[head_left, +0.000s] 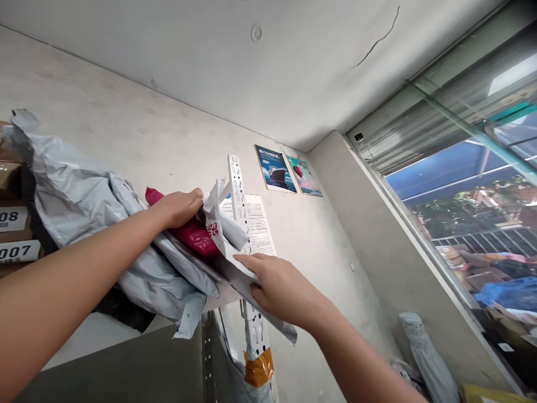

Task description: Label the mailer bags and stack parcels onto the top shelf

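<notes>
My right hand (283, 288) grips a white plastic mailing bag (239, 260) with red print, its fingers on top and its thumb on the near side. The bag lies at a slant at the end of a row of parcels on a shelf. My left hand (180, 208) is closed above a dark red plastic parcel (197, 238), beside the bag's upper edge. Its fingertips are partly hidden, so what it grips is unclear. Left of the red parcel, crumpled grey mailing bags (92, 196) lean together, some hanging over the shelf's front edge.
A white slotted upright (238, 190) stands right behind the white bag, with orange tape (259, 366) lower down. Numbered boxes (17, 252) are at far left. The white shelf edge (92, 338) runs below the parcels. A wrapped roll (428, 358) leans at lower right.
</notes>
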Demonstrator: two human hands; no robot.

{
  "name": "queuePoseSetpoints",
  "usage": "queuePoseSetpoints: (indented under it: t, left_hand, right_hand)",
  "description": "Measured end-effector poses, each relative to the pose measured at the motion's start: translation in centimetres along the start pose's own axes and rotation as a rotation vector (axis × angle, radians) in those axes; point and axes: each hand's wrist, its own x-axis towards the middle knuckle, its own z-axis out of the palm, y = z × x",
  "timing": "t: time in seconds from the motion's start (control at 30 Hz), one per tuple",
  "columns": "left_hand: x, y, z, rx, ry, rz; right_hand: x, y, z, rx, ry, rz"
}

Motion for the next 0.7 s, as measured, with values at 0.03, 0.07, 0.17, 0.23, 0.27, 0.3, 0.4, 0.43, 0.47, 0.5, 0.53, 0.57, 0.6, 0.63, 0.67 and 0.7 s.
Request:
queuePoseSetpoints:
  t: [0.03, 0.07, 0.17, 0.23, 0.27, 0.3, 0.4, 0.43, 0.47, 0.5, 0.53, 0.57, 0.6, 0.63, 0.67, 0.7]
  left_hand:
    - [0.2, 0.1, -0.1, 0.007, -0.015, 0.008]
    - [0.4, 0.1, -0.1, 0.016, -0.032, 0.018]
    - [1.2, 0.7, -0.4, 0.060, -0.105, 0.060]
    - [1.5, 1.4, -0.6, 0.101, -0.157, 0.081]
    - [1.6, 1.7, -0.7, 0.124, -0.174, 0.087]
    - [1.7, 2.0, -0.8, 0.146, -0.185, 0.089]
    - [1.8, 2.6, -0.8, 0.192, -0.198, 0.084]
    - [1.9, 2.7, -0.7, 0.199, -0.205, 0.083]
    - [1.9, 2.6, -0.7, 0.202, -0.213, 0.081]
    - [2.0, 2.5, -0.8, 0.202, -0.223, 0.078]
    - [2.1, 2.4, -0.8, 0.200, -0.235, 0.075]
    - [2.2, 2.2, -0.9, 0.196, -0.250, 0.074]
    - [2.3, 2.0, -1.0, 0.190, -0.270, 0.074]
    - [2.5, 1.8, -1.1, 0.184, -0.293, 0.074]
    - [2.6, 1.7, -1.2, 0.181, -0.312, 0.073]
    - [2.6, 1.5, -1.3, 0.184, -0.320, 0.072]
  right_hand:
    - [0.0, -0.3, 0.1, -0.027, -0.004, 0.006]
    - [-0.1, -0.5, 0.2, -0.046, -0.006, 0.012]
    - [-0.2, -0.8, 0.4, -0.051, -0.002, 0.021]
    - [-0.6, -0.7, 0.5, -0.004, 0.017, 0.001]
    - [-0.9, -0.5, 0.6, 0.041, 0.035, -0.018]
    - [-1.3, -0.3, 0.8, 0.103, 0.064, -0.038]
    - [-2.8, 0.7, 2.6, 0.357, 0.233, -0.030]
    - [-3.3, 1.1, 3.8, 0.442, 0.323, 0.009]
    - [-3.6, 1.4, 5.2, 0.523, 0.413, 0.065]
    - [-3.9, 1.6, 6.7, 0.597, 0.501, 0.126]
    - [-4.1, 1.7, 8.3, 0.665, 0.585, 0.180]
    - [-4.3, 1.6, 9.8, 0.725, 0.654, 0.210]
    - [-4.3, 1.4, 11.1, 0.762, 0.714, 0.204]
    - [-4.4, 1.1, 12.1, 0.778, 0.750, 0.169]
    - [-4.5, 0.7, 12.7, 0.768, 0.766, 0.117]
    - [-4.5, 0.2, 13.1, 0.740, 0.763, 0.067]
